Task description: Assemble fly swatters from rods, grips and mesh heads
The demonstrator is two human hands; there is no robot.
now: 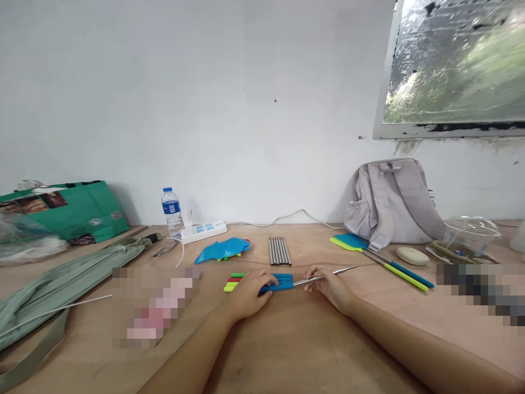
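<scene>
My left hand (249, 294) is closed around a blue handle (283, 287), low over the table. A thin silver metal rod (343, 271) runs from the end of this handle to the right. The fingers of my right hand (330, 285) pinch the rod partway along. Other handles lie by my left hand: a green handle (237, 275), a red one (233, 280), yellow-green ones (230, 288) and a further blue one, partly covered. Several loose metal tubes (279, 251) stand in a row beyond my hands. Left of them is a stack of blue fly swatter heads (223, 249).
Two fly swatters with blue and yellow-green handles (404, 276) lie right, before a grey backpack (394, 202). Nearby are a beige oval case (412, 255) and a clear plastic bowl (471, 232). Leftward are a water bottle (171, 210), power strip (205, 231) and grey-green bag (77, 276).
</scene>
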